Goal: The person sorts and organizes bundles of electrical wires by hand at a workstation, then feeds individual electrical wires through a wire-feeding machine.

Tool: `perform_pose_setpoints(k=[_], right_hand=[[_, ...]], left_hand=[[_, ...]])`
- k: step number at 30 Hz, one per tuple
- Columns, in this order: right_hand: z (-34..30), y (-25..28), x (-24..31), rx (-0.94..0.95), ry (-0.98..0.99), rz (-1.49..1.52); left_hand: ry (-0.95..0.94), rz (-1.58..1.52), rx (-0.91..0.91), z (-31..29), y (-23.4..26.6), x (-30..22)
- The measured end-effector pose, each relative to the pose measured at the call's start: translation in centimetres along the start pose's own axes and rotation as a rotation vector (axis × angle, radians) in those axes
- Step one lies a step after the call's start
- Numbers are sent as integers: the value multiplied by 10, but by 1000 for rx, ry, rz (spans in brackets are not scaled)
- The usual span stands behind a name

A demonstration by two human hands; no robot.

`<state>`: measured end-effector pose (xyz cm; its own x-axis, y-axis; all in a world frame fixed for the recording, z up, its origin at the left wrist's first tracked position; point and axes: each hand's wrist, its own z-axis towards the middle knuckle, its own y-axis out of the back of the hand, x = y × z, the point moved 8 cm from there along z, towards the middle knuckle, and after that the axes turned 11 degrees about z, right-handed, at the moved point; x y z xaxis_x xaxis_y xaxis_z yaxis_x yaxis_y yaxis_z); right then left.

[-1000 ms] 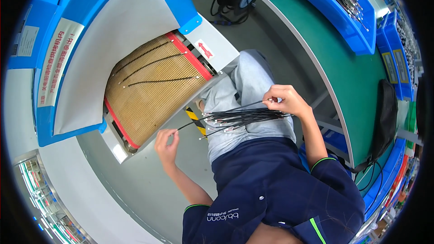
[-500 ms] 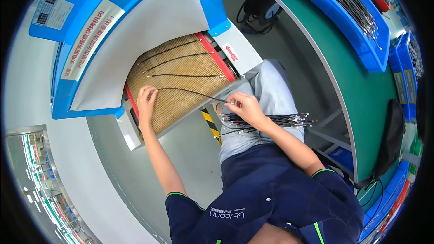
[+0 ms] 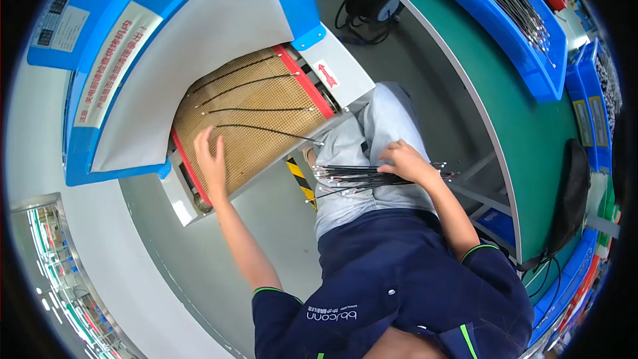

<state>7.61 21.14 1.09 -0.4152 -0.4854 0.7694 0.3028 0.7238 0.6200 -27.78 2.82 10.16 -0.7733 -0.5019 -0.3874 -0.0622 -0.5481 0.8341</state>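
Cables (image 3: 349, 176) lie across your lap (image 3: 335, 215), centre, likely for easy reach; left grip (image 3: 211, 161) apart over mesh belt (image 3: 249, 153), right grip (image 3: 405, 161) can't tell.

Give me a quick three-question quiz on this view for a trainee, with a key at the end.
1. How many black cables lie separately on the mesh belt?
2. True or false: the right hand is closer than the left hand to the cable bundle.
3. The tabletop under the long blue bin is: A red, B green, C white.

Key: 1. Four. 2. True. 3. B.
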Motion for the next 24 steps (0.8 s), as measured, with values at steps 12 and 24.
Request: perform_pose_setpoints(k=[12,24], right_hand=[[-4,-13,-14,169,-75,47],[-11,-5,-16,125,-84,243]], left_hand=[[-106,-330,457,-114,-82,-130],[-174,-237,621,-151,-132,-120]])
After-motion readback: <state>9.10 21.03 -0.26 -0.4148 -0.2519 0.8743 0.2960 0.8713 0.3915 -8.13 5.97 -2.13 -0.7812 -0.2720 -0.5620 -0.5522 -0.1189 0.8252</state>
